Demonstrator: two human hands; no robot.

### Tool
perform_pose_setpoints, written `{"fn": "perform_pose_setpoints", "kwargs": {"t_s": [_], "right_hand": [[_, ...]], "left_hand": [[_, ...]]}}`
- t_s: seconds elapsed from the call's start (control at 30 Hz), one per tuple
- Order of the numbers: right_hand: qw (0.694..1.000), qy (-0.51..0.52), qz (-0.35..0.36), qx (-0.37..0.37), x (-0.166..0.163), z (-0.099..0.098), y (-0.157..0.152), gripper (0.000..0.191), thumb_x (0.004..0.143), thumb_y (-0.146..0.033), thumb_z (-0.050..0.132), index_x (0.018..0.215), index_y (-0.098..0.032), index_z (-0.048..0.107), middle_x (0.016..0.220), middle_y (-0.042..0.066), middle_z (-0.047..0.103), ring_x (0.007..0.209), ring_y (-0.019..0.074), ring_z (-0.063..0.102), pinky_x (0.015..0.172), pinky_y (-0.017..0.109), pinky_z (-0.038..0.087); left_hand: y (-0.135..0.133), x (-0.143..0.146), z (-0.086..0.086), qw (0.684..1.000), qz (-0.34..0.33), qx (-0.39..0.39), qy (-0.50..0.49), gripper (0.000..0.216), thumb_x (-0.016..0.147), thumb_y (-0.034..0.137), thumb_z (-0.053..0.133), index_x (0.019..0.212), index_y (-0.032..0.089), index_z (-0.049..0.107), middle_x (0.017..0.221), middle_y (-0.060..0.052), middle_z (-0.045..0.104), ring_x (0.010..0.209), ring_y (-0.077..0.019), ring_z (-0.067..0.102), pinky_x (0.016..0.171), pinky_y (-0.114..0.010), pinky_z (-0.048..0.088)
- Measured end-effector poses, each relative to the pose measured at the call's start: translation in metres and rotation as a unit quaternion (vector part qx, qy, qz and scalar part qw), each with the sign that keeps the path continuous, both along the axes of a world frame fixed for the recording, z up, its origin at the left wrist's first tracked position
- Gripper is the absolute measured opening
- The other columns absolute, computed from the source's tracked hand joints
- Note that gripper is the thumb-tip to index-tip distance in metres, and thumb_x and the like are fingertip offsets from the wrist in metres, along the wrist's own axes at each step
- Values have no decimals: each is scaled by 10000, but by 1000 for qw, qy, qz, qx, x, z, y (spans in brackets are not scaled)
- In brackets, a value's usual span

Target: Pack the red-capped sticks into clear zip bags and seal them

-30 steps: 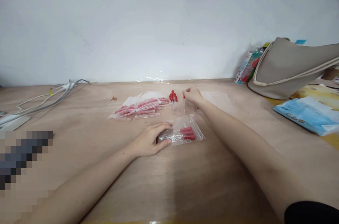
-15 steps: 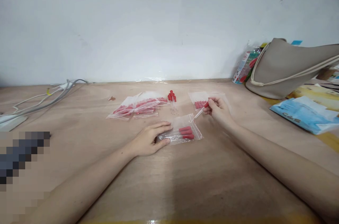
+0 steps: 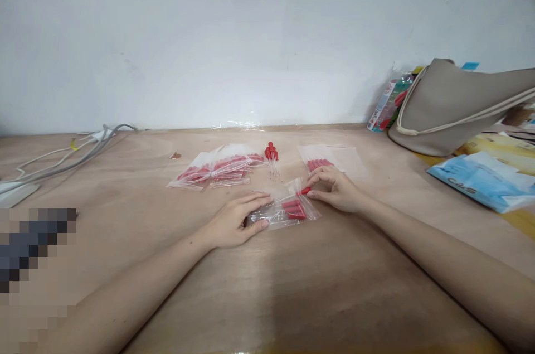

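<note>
A small clear zip bag (image 3: 288, 210) lies on the wooden table (image 3: 267, 276), with red-bulbed glass droppers inside. My left hand (image 3: 236, 220) presses flat on the bag's left end. My right hand (image 3: 334, 189) pinches the red bulb of a dropper (image 3: 304, 191) at the bag's open right end, its glass tip pointing into the bag. A small bunch of loose droppers (image 3: 271, 158) lies just behind. Filled bags (image 3: 215, 170) are stacked at the left, and another bag holding droppers (image 3: 320, 161) lies behind my right hand.
A beige bag (image 3: 455, 108) and colourful packets (image 3: 387, 103) stand at the back right by the wall. A blue plastic packet (image 3: 485, 178) lies at the right. Grey cables (image 3: 67, 156) run along the left side of the table.
My right hand picked a dropper from the loose bunch, carried it toward me and now has it at the mouth of the bag. My left hand stayed put.
</note>
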State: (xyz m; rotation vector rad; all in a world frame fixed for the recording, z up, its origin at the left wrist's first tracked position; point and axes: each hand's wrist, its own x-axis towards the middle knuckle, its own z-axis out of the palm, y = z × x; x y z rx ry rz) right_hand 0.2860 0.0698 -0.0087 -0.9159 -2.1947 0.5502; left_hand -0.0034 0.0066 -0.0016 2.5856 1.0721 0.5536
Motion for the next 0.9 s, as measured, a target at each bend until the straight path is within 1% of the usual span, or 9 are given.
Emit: {"fn": "perform_pose_setpoints", "kwargs": {"t_s": [0.1,0.23,0.3,0.4,0.5,0.6,0.7,0.77,0.9], "right_hand": [[1000,-5,17,10,-8,-1,1,154,742,-358,670,797,-214,677,897,43,653,856,185,574,832,369,413],[997,-25,69,-10,-8,1,4,153,729,-333,679,763,-185,659,848,39,666,794,167,590,793,335,424],[998,-38,50,-11,-6,2,5,142,745,-324,659,726,-183,649,797,31,666,763,165,588,781,332,425],[999,-47,3,18,-9,-1,3,137,760,-316,645,703,-193,645,780,29,657,772,175,577,798,353,416],[998,-20,-15,51,-16,-9,0,92,757,-294,646,743,-205,666,921,56,631,873,194,565,832,376,416],[999,9,-22,39,-21,-16,0,102,783,-257,602,790,-215,696,1003,72,598,916,196,562,836,378,432],[1000,0,17,11,-21,-18,2,170,808,-215,551,865,-231,710,963,55,624,876,177,579,813,350,444],[999,-17,26,12,-18,-16,2,207,810,-201,537,924,-234,706,925,49,644,847,175,585,786,335,446],[997,-70,14,14,-15,-4,-1,208,781,-171,532,871,-224,712,771,26,663,742,164,589,724,306,442]], "left_hand": [[0,0,0,1000,0,3,3,478,869,348,517,1323,214,445,1350,-89,478,1244,-230,447,1041,-411,377],[0,0,0,1000,0,5,6,474,870,350,517,1321,223,447,1350,-85,478,1243,-230,449,1038,-417,380],[0,0,0,1000,2,6,5,466,871,357,516,1315,231,454,1352,-83,476,1241,-233,451,1034,-421,383],[0,1,1,1000,3,6,4,456,870,358,516,1307,237,464,1348,-80,480,1239,-236,452,1033,-419,385],[-1,1,1,1000,4,7,1,465,869,354,516,1310,220,461,1338,-89,489,1236,-236,456,1032,-415,386],[0,0,1,1000,5,8,3,460,871,354,512,1308,221,463,1343,-90,484,1237,-233,455,1031,-417,387],[1,0,0,1000,3,7,5,463,873,357,510,1313,221,458,1351,-89,475,1244,-226,447,1036,-411,381],[1,0,-1,1000,1,5,6,466,875,359,508,1316,218,455,1356,-91,469,1250,-221,440,1043,-408,374],[0,0,0,1000,2,-3,12,440,883,362,495,1307,248,469,1378,-77,445,1255,-220,436,1042,-412,371]]}}
